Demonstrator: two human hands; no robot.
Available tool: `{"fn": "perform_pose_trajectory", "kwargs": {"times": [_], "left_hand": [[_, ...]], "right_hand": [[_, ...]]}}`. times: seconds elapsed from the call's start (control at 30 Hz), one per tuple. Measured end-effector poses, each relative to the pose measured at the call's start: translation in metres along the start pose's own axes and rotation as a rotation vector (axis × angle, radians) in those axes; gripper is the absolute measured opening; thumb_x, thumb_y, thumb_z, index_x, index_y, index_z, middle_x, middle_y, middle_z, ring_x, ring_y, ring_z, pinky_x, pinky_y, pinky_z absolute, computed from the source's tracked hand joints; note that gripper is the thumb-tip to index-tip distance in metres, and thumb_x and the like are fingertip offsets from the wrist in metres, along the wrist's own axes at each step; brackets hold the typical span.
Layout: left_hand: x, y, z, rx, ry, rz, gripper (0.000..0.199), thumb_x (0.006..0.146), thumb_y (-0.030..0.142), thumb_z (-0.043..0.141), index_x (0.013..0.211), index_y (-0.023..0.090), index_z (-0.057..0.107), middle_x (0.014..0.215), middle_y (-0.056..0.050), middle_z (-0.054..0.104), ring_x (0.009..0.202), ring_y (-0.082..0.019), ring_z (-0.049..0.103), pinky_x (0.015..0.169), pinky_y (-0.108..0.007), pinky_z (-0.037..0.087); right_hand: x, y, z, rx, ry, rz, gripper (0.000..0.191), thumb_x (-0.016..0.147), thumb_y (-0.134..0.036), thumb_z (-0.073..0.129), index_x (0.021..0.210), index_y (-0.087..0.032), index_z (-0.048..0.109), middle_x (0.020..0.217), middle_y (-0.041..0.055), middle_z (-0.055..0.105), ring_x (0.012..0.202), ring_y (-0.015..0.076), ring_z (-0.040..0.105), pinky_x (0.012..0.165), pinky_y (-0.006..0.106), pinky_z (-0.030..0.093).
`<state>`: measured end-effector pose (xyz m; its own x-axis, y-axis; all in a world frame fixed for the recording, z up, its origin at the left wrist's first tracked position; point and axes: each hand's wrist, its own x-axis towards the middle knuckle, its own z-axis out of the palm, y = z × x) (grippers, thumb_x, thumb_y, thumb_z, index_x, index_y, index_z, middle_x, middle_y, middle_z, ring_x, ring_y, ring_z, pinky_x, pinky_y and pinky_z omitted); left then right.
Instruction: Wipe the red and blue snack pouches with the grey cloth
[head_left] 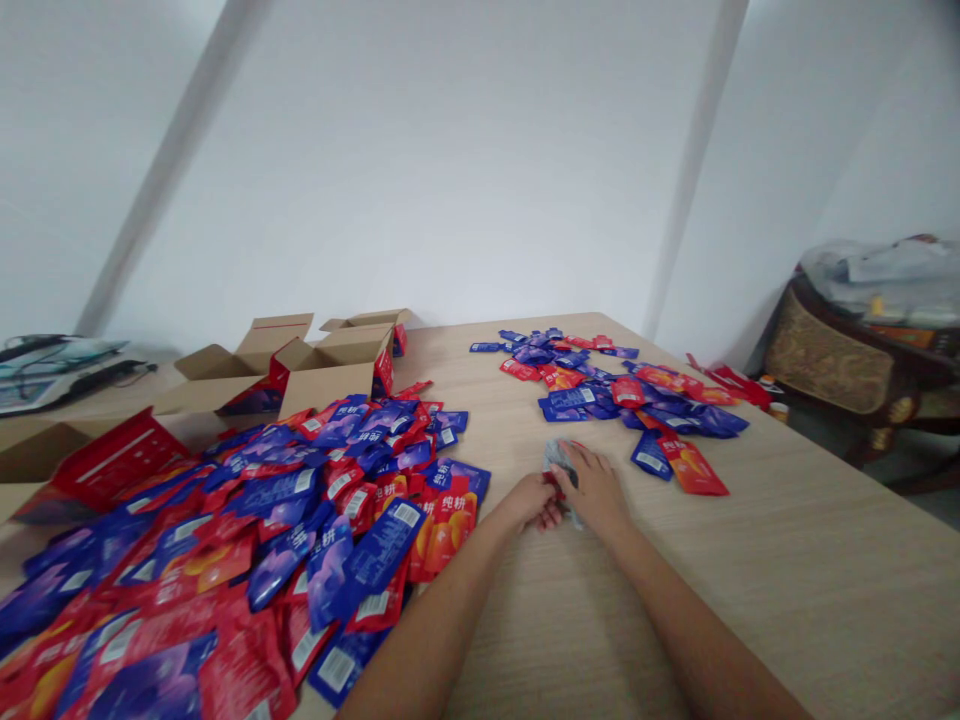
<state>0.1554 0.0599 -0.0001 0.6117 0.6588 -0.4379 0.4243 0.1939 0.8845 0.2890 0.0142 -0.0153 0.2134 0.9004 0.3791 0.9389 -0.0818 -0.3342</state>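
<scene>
My left hand [531, 500] is closed, its fingers curled in at the edge of a small red item [553, 484], mostly covered, whose kind I cannot make out. Against it, my right hand [594, 486] presses down on a crumpled grey cloth [556, 454], fingers bent over it. A dark patch shows between the hands. To the left spreads a big heap of red and blue pouches [330, 530] with white labels. Beyond my right hand lies a smaller scatter of similar pouches [585, 385], with a red pouch [691, 466] nearest.
Opened cardboard boxes [337, 375] stand behind the large heap, and a red-sided box [124, 455] lies at the left. The wooden table [795, 580] reaches a white wall. A carved chair [829, 345] with bags stands past its right edge.
</scene>
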Motion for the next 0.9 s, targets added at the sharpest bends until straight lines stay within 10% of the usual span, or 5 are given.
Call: {"fn": "perform_pose_trajectory", "kwargs": {"times": [0.37,0.57,0.77,0.9], "left_hand": [[-0.023,-0.032,-0.009,-0.129,0.267,0.088,0.023,0.085,0.02,0.038,0.068,0.013,0.053,0.04,0.003,0.051,0.03,-0.01,0.048,0.037,-0.018,0.037],[-0.026,-0.038,-0.007,-0.214,0.354,0.11,0.015,0.085,0.019,0.041,0.096,0.014,0.049,0.044,0.007,0.053,0.029,-0.008,0.045,0.033,-0.016,0.03],[-0.025,-0.034,-0.013,-0.191,0.199,0.062,0.018,0.083,0.023,0.043,0.073,0.013,0.053,0.041,0.003,0.052,0.03,-0.009,0.046,0.034,-0.017,0.032],[-0.029,-0.034,-0.014,-0.264,0.227,0.082,0.013,0.08,0.025,0.047,0.084,0.014,0.053,0.043,0.005,0.054,0.028,-0.008,0.044,0.034,-0.016,0.031]], "right_hand": [[-0.018,-0.045,0.001,0.02,-0.153,-0.276,0.045,0.084,-0.01,0.04,0.122,-0.023,0.059,0.115,0.0077,0.058,0.109,0.0224,0.044,0.095,0.032,0.035],[-0.001,-0.013,-0.004,-0.162,-0.074,-0.006,0.049,0.082,-0.005,0.036,0.123,-0.019,0.059,0.108,0.0131,0.058,0.101,0.0251,0.046,0.088,0.035,0.037],[-0.015,-0.043,0.005,-0.11,-0.132,-0.227,0.046,0.085,-0.013,0.04,0.125,-0.027,0.057,0.116,0.0084,0.057,0.111,0.0241,0.042,0.094,0.034,0.033],[-0.003,-0.027,0.004,-0.154,-0.124,-0.099,0.048,0.082,-0.008,0.04,0.123,-0.024,0.059,0.109,0.0106,0.057,0.102,0.0237,0.045,0.089,0.033,0.035]]}}
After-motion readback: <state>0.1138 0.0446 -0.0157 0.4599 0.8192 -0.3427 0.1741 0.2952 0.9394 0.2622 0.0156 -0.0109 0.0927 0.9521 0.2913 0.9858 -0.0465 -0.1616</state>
